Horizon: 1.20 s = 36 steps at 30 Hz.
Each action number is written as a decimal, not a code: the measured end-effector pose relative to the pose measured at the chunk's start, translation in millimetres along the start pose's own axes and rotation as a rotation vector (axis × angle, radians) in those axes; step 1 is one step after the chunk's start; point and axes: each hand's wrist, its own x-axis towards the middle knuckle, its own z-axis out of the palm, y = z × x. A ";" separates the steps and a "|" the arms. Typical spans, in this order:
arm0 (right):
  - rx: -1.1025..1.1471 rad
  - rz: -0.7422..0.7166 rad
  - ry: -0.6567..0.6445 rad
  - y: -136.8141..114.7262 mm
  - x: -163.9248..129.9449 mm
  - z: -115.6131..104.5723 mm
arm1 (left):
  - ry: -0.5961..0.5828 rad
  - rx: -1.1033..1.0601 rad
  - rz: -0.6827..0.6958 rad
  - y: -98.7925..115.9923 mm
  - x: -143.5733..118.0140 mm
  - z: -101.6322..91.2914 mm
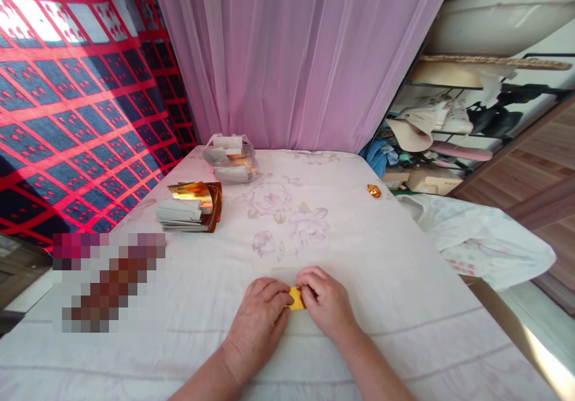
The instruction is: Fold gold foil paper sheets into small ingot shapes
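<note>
Between my two hands, near the front middle of the table, lies a small piece of gold foil paper [296, 299]. My left hand [264, 305] rests on its left end with the fingers curled over it. At the other end, the bent fingers and thumb of my right hand [327, 299] pinch the paper. A pale strip shows on the cloth just beyond my fingers; what it is I cannot make out. To the far left stands a stack of gold and grey paper sheets [188, 212], bent over. One folded gold paper piece [374, 191] sits alone near the right edge.
A clear plastic bag [230, 160] of more paper stands at the back left. The flowered tablecloth [381, 257] covers the table. Purple curtains [287, 59] hang behind it. A shelf rack [453, 131] and a white bag [489, 239] are on the right. A blurred patch hides something at left.
</note>
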 end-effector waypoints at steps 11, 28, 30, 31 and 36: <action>0.018 0.007 0.003 -1.2 -1.2 -0.9 | -0.008 -0.002 -0.019 0.8 -1.4 -0.3; 0.023 0.008 0.026 -9.1 -12.2 -0.9 | -0.041 0.222 0.113 -10.1 -5.9 -2.1; 0.016 0.005 0.026 -8.8 -11.5 -1.0 | -0.042 0.205 0.101 -9.0 -6.0 -1.8; 0.011 0.001 0.028 -8.6 -11.2 -1.0 | -0.041 0.195 0.092 -8.4 -6.1 -1.4; 0.001 -0.019 0.034 -7.0 -9.6 -0.3 | -0.033 0.138 0.060 -7.1 -6.0 1.0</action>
